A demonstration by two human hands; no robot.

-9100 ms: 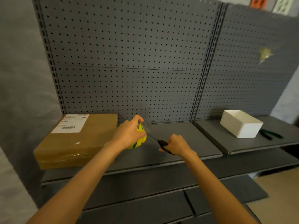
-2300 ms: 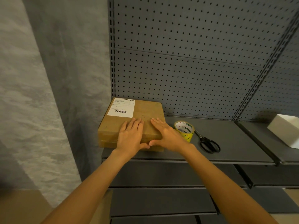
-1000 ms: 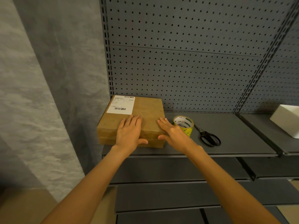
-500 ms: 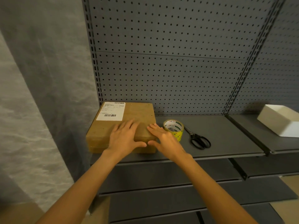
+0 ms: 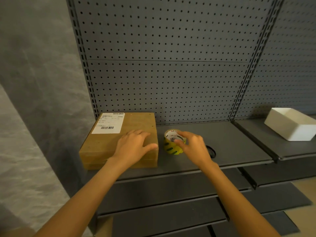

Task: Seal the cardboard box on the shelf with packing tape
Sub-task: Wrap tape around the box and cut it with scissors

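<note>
Two hands: left hand point(image 5: 135, 147) flat on cardboard box point(image 5: 119, 141) (flaps closed); right hand point(image 5: 193, 147) fingers spread, seemingly touching tape roll point(image 5: 172, 142).

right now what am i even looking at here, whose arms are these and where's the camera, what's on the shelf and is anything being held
There is no machine here. The camera sits on a person's head and looks forward and down, so the two bare arms reaching in from the bottom are that person's own.

A grey metal shelf runs in front of a pegboard back wall. On it lies a flat cardboard box with a white shipping label. Beside the box stands a yellow roll of packing tape. Black scissors lie behind the right wrist, mostly hidden. A white tray sits on the next shelf to the right.

The left hand rests on the box. The right hand reaches over the tape roll, fingers at its rim; a firm grip cannot be confirmed.
</note>
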